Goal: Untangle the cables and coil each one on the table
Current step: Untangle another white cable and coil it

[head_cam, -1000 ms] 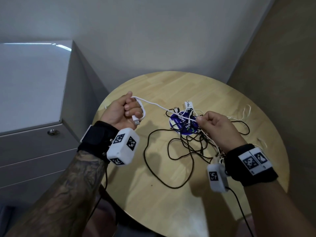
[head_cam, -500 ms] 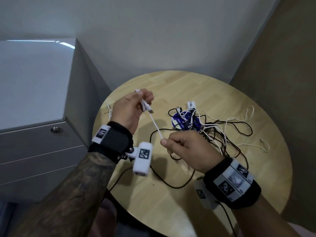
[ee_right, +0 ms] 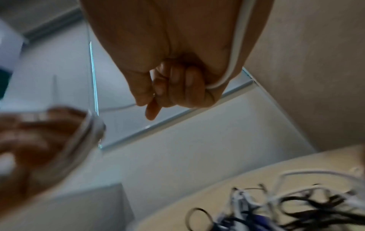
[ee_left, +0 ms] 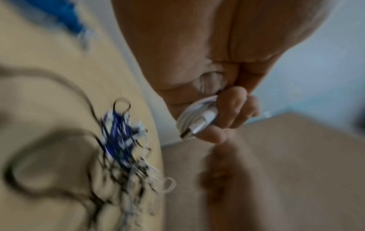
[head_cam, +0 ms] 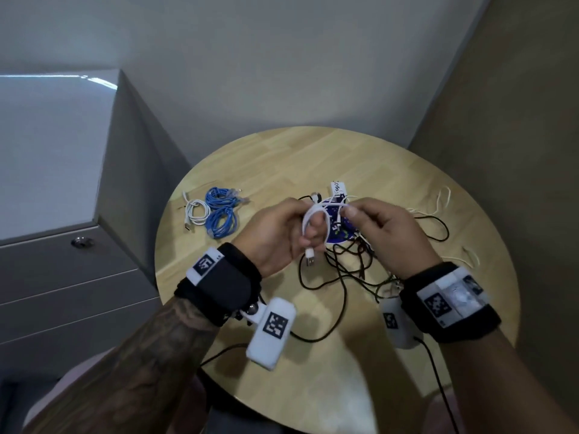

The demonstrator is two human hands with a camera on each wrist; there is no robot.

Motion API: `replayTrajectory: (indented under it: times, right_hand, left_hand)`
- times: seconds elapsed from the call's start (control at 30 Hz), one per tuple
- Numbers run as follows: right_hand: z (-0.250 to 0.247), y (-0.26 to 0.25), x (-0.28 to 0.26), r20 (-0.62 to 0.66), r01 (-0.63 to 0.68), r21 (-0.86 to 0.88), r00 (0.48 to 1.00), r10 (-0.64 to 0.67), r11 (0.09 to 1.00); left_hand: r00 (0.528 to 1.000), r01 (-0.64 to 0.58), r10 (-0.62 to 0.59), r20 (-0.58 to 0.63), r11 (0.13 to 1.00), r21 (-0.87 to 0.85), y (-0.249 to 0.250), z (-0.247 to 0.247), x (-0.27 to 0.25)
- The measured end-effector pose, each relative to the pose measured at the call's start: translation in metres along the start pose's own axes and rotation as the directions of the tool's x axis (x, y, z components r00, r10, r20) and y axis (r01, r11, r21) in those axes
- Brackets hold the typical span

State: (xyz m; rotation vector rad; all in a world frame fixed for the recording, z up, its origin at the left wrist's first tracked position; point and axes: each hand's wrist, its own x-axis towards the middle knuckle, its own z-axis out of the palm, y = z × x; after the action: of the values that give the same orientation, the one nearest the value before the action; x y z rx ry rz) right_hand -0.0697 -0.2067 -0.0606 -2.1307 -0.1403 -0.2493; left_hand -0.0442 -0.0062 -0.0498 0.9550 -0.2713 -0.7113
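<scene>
My left hand [head_cam: 289, 231] holds a white USB cable [head_cam: 308, 220] wound in loops round its fingers, the plug [head_cam: 310, 260] hanging below. In the left wrist view the fingers [ee_left: 233, 109] curl round the white coil [ee_left: 194, 121]. My right hand [head_cam: 380, 228] pinches the same white cable [ee_right: 236, 46] just right of the coil. Under both hands a tangle of black and white cables [head_cam: 354, 261] lies on the round wooden table [head_cam: 313, 339], around a blue disc [head_cam: 340, 236].
Two coiled blue cables [head_cam: 221, 211] and one coiled white cable [head_cam: 196, 213] lie at the table's left edge. A grey drawer cabinet [head_cam: 62, 214] stands to the left. Loose white cable ends [head_cam: 441, 202] trail to the right. Walls close in behind and to the right.
My right hand drew the white cable toward me, then rose to meet the left hand. More loops now sit round the left fingers. The head view shifted, showing the coiled cables at left.
</scene>
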Motion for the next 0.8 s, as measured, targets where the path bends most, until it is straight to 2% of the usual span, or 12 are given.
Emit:
replayTrajectory:
  times: [0.1,0.17,0.23,0.3,0.37,0.47,0.5,0.57,0.63,0.7,0.77,0.8]
  right_hand:
    - [0.015,0.01,-0.007,0.182,-0.005,-0.119,0.983,0.027,0.993]
    - [0.029,0.004,-0.012,0.247,-0.006,-0.134,0.968,0.039,0.991]
    - [0.043,-0.003,-0.015,0.309,0.015,-0.138,0.951,0.029,0.99]
    - [0.053,-0.009,-0.019,0.383,0.045,-0.145,0.924,0.015,0.988]
    - [0.06,-0.013,-0.023,0.433,0.046,-0.126,0.901,0.013,0.991]
    - [0.059,-0.023,-0.027,0.457,0.074,-0.096,0.889,-0.022,0.993]
    - [0.056,-0.027,-0.027,0.436,0.111,-0.093,0.898,-0.059,0.989]
    - [0.046,-0.034,-0.024,0.346,0.207,-0.167,0.928,-0.139,0.964]
    - [0.032,-0.035,-0.019,0.243,0.25,-0.295,0.953,-0.181,0.922]
    - [0.019,-0.033,-0.015,0.181,0.249,-0.367,0.964,-0.193,0.896]
    - [0.011,-0.029,-0.014,0.145,0.231,-0.394,0.971,-0.188,0.89]
    - [0.008,-0.024,-0.013,0.136,0.221,-0.397,0.974,-0.181,0.891]
  left_hand:
    - [0.995,-0.099,0.085,-0.053,0.925,-0.366,0.012,-0.012,0.001]
    - [0.973,-0.218,0.151,-0.177,0.858,-0.464,0.019,-0.024,0.002]
    - [0.932,-0.316,0.181,-0.315,0.829,-0.461,0.022,-0.036,0.003]
    - [0.874,-0.396,0.225,-0.43,0.844,-0.363,0.024,-0.048,0.004]
    - [0.824,-0.43,0.285,-0.489,0.877,-0.213,0.023,-0.053,0.005]
    - [0.781,-0.358,0.391,-0.488,0.919,0.163,0.017,-0.044,0.007]
    - [0.776,-0.299,0.442,-0.45,0.886,0.354,0.014,-0.04,0.006]
    - [0.819,-0.187,0.495,-0.289,0.708,0.681,0.006,-0.033,0.004]
    - [0.909,-0.125,0.397,-0.131,0.556,0.822,0.001,-0.029,0.003]
    - [0.974,-0.06,0.218,-0.069,0.535,0.843,-0.002,-0.026,0.0]
    - [0.996,-0.004,0.08,-0.044,0.519,0.855,-0.005,-0.02,-0.001]
    - [0.997,0.011,0.059,-0.046,0.5,0.866,-0.007,-0.018,-0.001]
